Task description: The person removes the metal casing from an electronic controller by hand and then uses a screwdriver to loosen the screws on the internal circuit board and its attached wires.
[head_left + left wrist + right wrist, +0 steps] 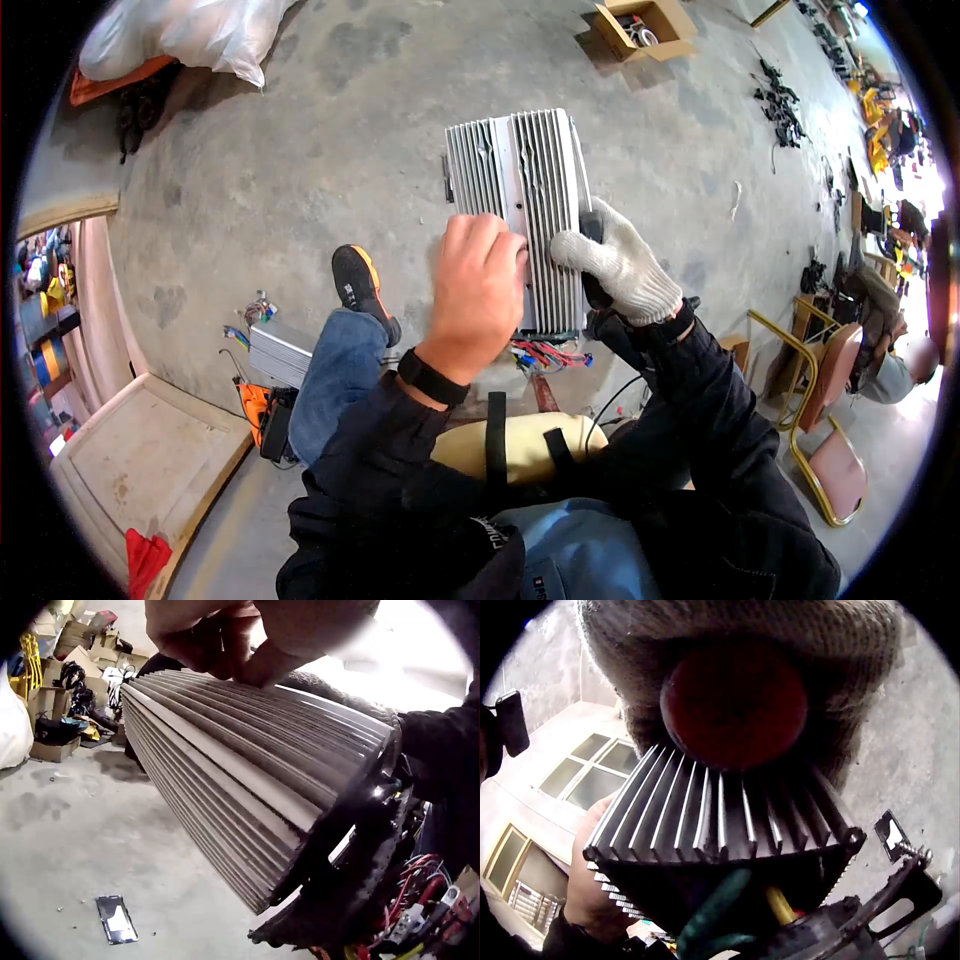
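A silver finned metal case stands out in front of the person, its ribbed face up and a flat strip running down the middle. My bare left hand is over that strip with fingers curled, fingertips together at the fins; I cannot tell whether they pinch something small. In a knitted white glove, my right hand grips the screwdriver's black handle against the case's right side. The handle's round dark-red end faces the right wrist camera. Coloured wires come out at the case's near end.
Another silver case lies on the floor left of the leg, with wires near it. An open cardboard box is ahead, a wooden board at left, and a gold-framed chair at right. A flat dark rectangular piece lies on the concrete.
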`<state>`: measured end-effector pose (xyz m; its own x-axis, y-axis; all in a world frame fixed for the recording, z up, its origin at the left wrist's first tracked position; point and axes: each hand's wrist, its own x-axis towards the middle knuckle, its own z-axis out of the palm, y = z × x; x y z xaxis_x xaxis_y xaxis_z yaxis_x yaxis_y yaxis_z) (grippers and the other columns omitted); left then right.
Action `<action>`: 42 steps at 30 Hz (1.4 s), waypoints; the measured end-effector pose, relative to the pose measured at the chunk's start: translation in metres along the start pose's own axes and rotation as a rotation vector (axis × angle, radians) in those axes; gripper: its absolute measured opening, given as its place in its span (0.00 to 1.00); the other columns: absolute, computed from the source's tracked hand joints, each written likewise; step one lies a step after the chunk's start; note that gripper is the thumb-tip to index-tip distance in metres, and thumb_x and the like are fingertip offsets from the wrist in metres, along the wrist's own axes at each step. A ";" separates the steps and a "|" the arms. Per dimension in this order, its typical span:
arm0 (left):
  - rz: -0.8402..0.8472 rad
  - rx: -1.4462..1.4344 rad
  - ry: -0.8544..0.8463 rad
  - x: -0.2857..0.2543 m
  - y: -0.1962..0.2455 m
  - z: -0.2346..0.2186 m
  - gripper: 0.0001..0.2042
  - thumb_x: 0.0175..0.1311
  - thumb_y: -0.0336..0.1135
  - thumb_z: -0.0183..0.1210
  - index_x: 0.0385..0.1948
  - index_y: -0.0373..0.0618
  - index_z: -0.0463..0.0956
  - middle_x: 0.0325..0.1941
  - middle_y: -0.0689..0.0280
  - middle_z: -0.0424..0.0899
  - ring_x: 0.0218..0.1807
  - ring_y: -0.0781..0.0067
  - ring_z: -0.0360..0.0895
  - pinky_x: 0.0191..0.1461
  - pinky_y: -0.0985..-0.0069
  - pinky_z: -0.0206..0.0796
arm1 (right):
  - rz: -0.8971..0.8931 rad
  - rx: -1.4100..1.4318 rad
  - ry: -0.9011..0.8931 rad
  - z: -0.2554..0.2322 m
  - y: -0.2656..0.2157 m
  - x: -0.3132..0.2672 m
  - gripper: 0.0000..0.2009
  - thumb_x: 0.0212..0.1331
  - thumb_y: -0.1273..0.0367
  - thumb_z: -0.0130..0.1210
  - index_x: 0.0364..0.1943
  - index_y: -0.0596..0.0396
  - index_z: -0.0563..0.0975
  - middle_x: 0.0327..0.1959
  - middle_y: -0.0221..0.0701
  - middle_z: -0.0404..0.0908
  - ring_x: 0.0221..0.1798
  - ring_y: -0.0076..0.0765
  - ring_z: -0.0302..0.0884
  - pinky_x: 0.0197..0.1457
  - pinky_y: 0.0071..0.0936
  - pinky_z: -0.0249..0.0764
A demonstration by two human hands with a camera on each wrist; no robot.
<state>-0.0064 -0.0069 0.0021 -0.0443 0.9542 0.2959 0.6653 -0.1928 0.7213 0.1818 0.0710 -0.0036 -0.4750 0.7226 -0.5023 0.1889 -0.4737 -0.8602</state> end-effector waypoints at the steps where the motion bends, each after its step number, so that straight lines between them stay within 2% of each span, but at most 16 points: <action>1: 0.004 0.005 0.008 0.000 0.000 0.001 0.11 0.51 0.19 0.65 0.35 0.38 0.77 0.39 0.57 0.76 0.44 0.50 0.71 0.47 0.59 0.65 | -0.007 0.026 -0.013 -0.001 0.000 0.001 0.26 0.58 0.58 0.70 0.49 0.65 0.75 0.39 0.29 0.81 0.41 0.20 0.76 0.46 0.23 0.75; 3: 0.014 0.018 -0.007 -0.001 -0.001 0.002 0.12 0.51 0.19 0.65 0.37 0.38 0.75 0.40 0.56 0.74 0.45 0.49 0.70 0.50 0.58 0.65 | -0.014 0.054 -0.015 0.001 -0.002 0.001 0.28 0.58 0.59 0.70 0.54 0.66 0.74 0.43 0.30 0.82 0.44 0.21 0.77 0.49 0.23 0.76; 7: -0.008 0.077 -0.061 -0.006 -0.002 0.007 0.11 0.52 0.20 0.65 0.37 0.37 0.74 0.41 0.56 0.73 0.48 0.49 0.69 0.53 0.57 0.64 | 0.001 0.093 -0.027 0.003 0.000 0.001 0.28 0.59 0.60 0.70 0.55 0.66 0.73 0.46 0.32 0.82 0.46 0.22 0.78 0.52 0.24 0.76; 11: -0.046 0.116 -0.120 -0.008 0.000 0.006 0.08 0.55 0.22 0.60 0.36 0.36 0.75 0.42 0.55 0.72 0.48 0.50 0.69 0.53 0.58 0.64 | 0.034 0.050 -0.022 0.007 -0.010 -0.002 0.29 0.59 0.60 0.71 0.57 0.66 0.72 0.46 0.31 0.82 0.46 0.23 0.78 0.52 0.25 0.77; 12: -0.063 0.130 -0.095 -0.007 0.000 0.006 0.08 0.55 0.22 0.60 0.36 0.36 0.75 0.42 0.55 0.72 0.48 0.50 0.69 0.53 0.58 0.64 | 0.032 0.084 -0.025 0.009 -0.008 -0.001 0.30 0.58 0.61 0.71 0.58 0.66 0.72 0.46 0.30 0.81 0.46 0.23 0.78 0.53 0.25 0.77; 15: -0.041 0.174 -0.168 -0.009 0.002 0.003 0.07 0.56 0.22 0.58 0.37 0.36 0.75 0.43 0.55 0.72 0.49 0.50 0.69 0.55 0.59 0.65 | 0.070 0.113 -0.011 0.015 -0.016 -0.003 0.29 0.57 0.63 0.69 0.58 0.67 0.72 0.47 0.31 0.81 0.47 0.24 0.78 0.56 0.27 0.76; 20: -0.076 0.046 0.003 -0.008 -0.003 0.006 0.09 0.56 0.23 0.60 0.39 0.37 0.74 0.43 0.57 0.72 0.48 0.51 0.69 0.53 0.60 0.65 | 0.077 0.065 -0.064 0.015 -0.021 0.001 0.29 0.57 0.64 0.66 0.59 0.67 0.71 0.50 0.33 0.81 0.49 0.26 0.78 0.55 0.27 0.75; 23: -0.075 -0.014 0.005 -0.009 -0.006 0.007 0.09 0.56 0.23 0.61 0.38 0.37 0.74 0.43 0.57 0.72 0.48 0.52 0.69 0.53 0.60 0.65 | 0.092 0.097 -0.010 0.012 -0.011 0.001 0.32 0.57 0.63 0.67 0.62 0.68 0.70 0.53 0.34 0.81 0.51 0.27 0.79 0.56 0.28 0.76; 26: -0.053 -0.023 -0.008 -0.009 -0.007 0.008 0.09 0.55 0.23 0.61 0.38 0.37 0.75 0.42 0.57 0.72 0.47 0.52 0.69 0.53 0.60 0.65 | 0.066 0.148 -0.028 0.013 -0.012 0.000 0.32 0.58 0.62 0.67 0.62 0.68 0.70 0.53 0.34 0.81 0.51 0.28 0.79 0.57 0.29 0.76; 35: -0.016 0.102 -0.048 -0.008 -0.005 0.007 0.05 0.59 0.26 0.58 0.34 0.37 0.73 0.40 0.57 0.71 0.47 0.54 0.68 0.52 0.61 0.65 | 0.051 0.104 -0.019 0.014 -0.009 0.000 0.31 0.58 0.61 0.66 0.61 0.67 0.71 0.52 0.35 0.81 0.51 0.28 0.78 0.57 0.29 0.75; 38: -0.011 0.113 -0.066 -0.009 -0.004 0.006 0.05 0.60 0.27 0.58 0.35 0.38 0.74 0.41 0.57 0.71 0.47 0.53 0.68 0.53 0.61 0.65 | 0.041 0.079 -0.032 0.020 -0.020 -0.001 0.32 0.57 0.60 0.67 0.61 0.68 0.71 0.52 0.35 0.81 0.52 0.29 0.78 0.58 0.29 0.74; 40: -0.081 0.036 -0.053 -0.007 -0.003 0.002 0.07 0.59 0.25 0.59 0.38 0.38 0.75 0.42 0.57 0.72 0.48 0.52 0.68 0.54 0.61 0.65 | 0.037 0.075 -0.045 0.015 -0.016 -0.001 0.33 0.57 0.59 0.68 0.61 0.68 0.71 0.50 0.34 0.81 0.50 0.27 0.77 0.56 0.28 0.75; 42: -0.064 0.002 -0.045 -0.006 -0.005 0.002 0.10 0.57 0.22 0.61 0.41 0.39 0.76 0.43 0.56 0.72 0.49 0.51 0.69 0.54 0.60 0.65 | 0.030 0.089 -0.063 0.011 -0.014 0.003 0.32 0.57 0.59 0.69 0.59 0.67 0.72 0.49 0.33 0.81 0.49 0.25 0.77 0.54 0.27 0.75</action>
<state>-0.0078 -0.0115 -0.0043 -0.0534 0.9738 0.2209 0.6633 -0.1308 0.7368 0.1684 0.0739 0.0078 -0.5237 0.6760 -0.5185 0.1282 -0.5391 -0.8324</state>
